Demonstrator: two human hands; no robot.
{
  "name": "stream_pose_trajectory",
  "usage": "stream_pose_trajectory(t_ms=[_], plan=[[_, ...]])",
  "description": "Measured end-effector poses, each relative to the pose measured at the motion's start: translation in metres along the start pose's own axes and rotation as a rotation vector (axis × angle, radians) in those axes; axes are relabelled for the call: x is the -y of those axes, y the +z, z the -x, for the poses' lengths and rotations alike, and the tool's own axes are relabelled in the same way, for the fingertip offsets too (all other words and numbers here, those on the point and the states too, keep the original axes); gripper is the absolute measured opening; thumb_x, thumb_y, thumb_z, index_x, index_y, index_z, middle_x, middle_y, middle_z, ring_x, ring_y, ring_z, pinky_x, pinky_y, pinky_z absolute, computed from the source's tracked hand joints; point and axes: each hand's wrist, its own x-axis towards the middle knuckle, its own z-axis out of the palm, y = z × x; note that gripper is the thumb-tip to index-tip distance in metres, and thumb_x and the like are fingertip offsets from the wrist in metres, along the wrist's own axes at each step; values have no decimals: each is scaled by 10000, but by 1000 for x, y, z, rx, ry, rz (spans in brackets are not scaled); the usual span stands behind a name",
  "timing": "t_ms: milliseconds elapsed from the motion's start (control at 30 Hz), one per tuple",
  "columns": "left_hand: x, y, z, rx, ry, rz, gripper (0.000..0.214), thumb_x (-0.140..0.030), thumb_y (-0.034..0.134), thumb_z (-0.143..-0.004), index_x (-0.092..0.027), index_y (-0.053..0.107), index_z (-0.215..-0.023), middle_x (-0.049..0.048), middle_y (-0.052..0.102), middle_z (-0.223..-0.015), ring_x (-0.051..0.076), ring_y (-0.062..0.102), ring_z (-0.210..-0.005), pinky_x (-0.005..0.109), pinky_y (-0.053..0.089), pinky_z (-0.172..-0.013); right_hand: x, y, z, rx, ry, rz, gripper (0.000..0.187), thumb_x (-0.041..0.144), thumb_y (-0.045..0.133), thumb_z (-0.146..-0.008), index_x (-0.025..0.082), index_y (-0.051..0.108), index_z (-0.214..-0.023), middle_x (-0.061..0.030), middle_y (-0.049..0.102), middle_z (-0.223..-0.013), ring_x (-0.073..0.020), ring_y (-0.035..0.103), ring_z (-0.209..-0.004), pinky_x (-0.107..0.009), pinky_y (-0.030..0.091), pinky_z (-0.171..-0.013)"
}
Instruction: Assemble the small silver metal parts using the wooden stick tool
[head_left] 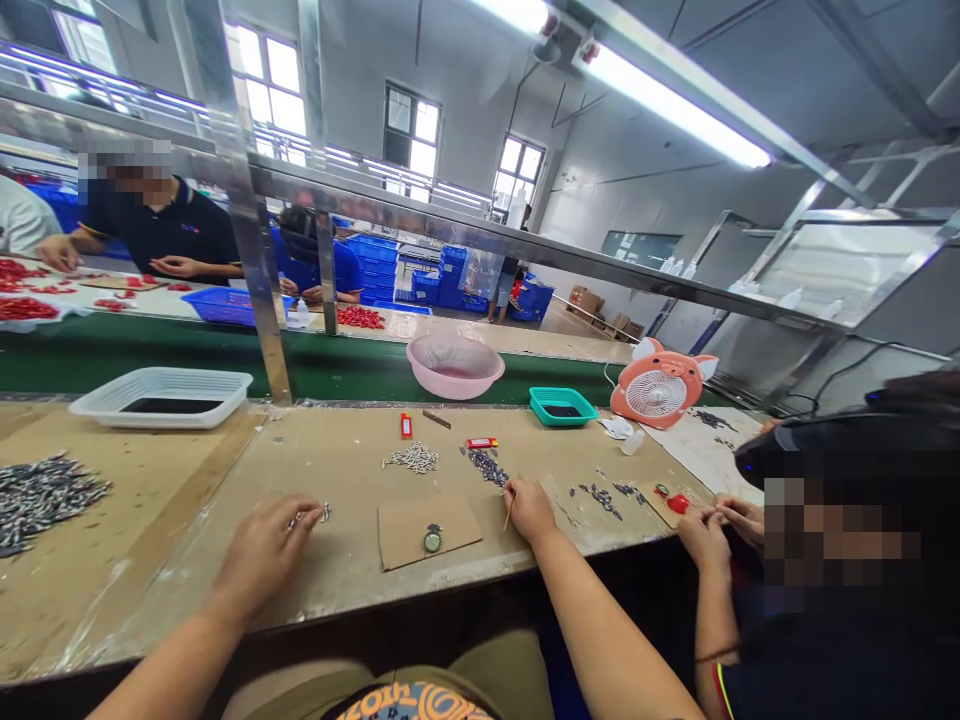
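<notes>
My left hand (266,548) rests on the brown worktable (150,560) with its fingers pinched around a few small silvery metal parts (315,516). My right hand (529,508) is closed on a thin wooden stick (509,515) held nearly upright, its tip near the table. Between the hands lies a piece of cardboard (409,530) bearing a small round green-rimmed cap (433,540). Beyond it sit a heap of silvery parts (412,458) and a heap of darker parts (487,466).
A large pile of dark parts (37,495) lies far left. A white tray (161,395), pink bowl (454,365), teal tray (562,405) and pig-shaped fan (660,385) line the green conveyor belt (112,350). A co-worker's hands (720,525) work at right; other people sit across the belt.
</notes>
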Motion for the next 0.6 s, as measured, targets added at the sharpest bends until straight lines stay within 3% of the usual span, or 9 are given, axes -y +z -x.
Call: stream_pose_trajectory(t_ms=[133, 233, 333, 400, 600], plan=[[-59, 19, 16, 83, 43, 315, 265, -398, 438, -871, -231, 590, -734, 64, 640, -853, 244, 558, -899, 335, 402, -845, 11, -2, 6, -21, -28, -6, 159, 194, 486, -855, 196, 641, -889, -64, 628, -911, -203, 538, -949, -293, 370, -860], [-86, 30, 26, 121, -14, 499, 226, -371, 452, -872, -226, 600, -781, 44, 605, -786, 214, 555, -797, 306, 420, -755, 1, -5, 6, -32, 8, -6, 204, 185, 452, -869, 178, 634, -960, -72, 635, -949, -201, 554, -934, -301, 391, -844], [-98, 36, 32, 121, -123, 663, 312, -348, 493, -856, -234, 552, -1141, 6, 576, -755, 184, 547, -730, 293, 425, -731, -13, -6, 7, -9, 46, 11, 196, 173, 479, -854, 165, 645, -957, -71, 650, -920, -197, 572, -899, -293, 404, -814], [-103, 39, 34, 139, -186, 748, 423, -340, 523, -840, -238, 489, -1248, -7, 570, -747, 173, 548, -721, 293, 428, -749, -18, -4, 7, 22, 46, 24, 173, 172, 533, -827, 170, 654, -951, -62, 655, -898, -189, 577, -885, -278, 400, -805], [-120, 53, 35, 245, -348, 947, 285, -375, 581, -796, -225, 640, -1031, 73, 655, -1000, 242, 587, -980, 349, 427, -882, -13, 4, -1, 76, 31, 83, 129, 225, 582, -826, 201, 657, -928, -59, 631, -933, -193, 549, -942, -273, 372, -831]])
